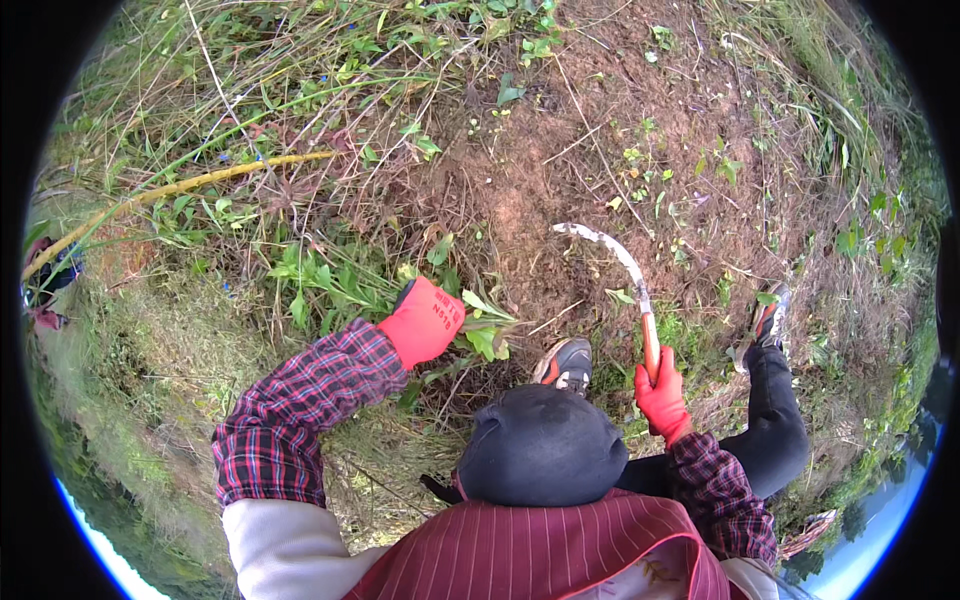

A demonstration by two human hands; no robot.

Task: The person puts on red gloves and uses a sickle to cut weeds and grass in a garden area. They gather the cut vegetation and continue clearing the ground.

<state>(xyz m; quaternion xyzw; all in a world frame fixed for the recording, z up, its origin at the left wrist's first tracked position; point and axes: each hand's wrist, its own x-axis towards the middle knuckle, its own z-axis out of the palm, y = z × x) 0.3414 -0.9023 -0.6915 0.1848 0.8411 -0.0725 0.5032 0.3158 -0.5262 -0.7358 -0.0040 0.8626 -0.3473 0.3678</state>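
My left hand (426,319), in a red work glove that bears writing, is closed around a bunch of leafy green weeds (337,285). Leafy tops point away to the left, and pale stems and some leaves stick out to the right of the fist. In a red glove too, my right hand (664,394) grips the wooden handle of a sickle (626,259). The sickle points up and away from me, its curved blade bending left over bare reddish soil (525,202). Blade and weeds are apart.
My left shoe (570,364) and right shoe (769,322) stand on the slope. A thick yellowish stem (195,182) arches across the tangled grass at left. Tall grass (840,97) grows at right. A dark bundle (56,274), unclear, is at the far left edge.
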